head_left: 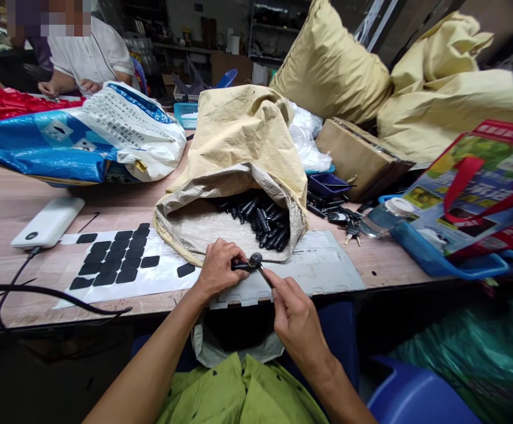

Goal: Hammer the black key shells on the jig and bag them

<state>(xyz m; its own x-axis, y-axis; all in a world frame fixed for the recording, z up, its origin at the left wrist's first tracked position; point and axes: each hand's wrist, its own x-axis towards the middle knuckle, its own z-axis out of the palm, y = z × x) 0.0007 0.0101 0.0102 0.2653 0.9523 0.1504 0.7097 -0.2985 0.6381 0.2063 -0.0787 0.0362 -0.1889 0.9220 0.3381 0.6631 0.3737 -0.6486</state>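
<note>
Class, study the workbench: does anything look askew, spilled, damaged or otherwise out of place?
Nothing is spilled or broken. The tan sack lies tipped on its side, mouth open, black parts heaped inside. The sheet of black pads has gaps, with one pad set apart. Both hands hold one small black part.

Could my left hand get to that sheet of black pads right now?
Probably yes: the sheet of black pads lies flat beside the left hand with nothing between, though that hand is holding a small black part.

Long wooden worktable (13,203), dark shelving (278,29) along the dim back wall, blue plastic chair (415,394) at lower right
</note>
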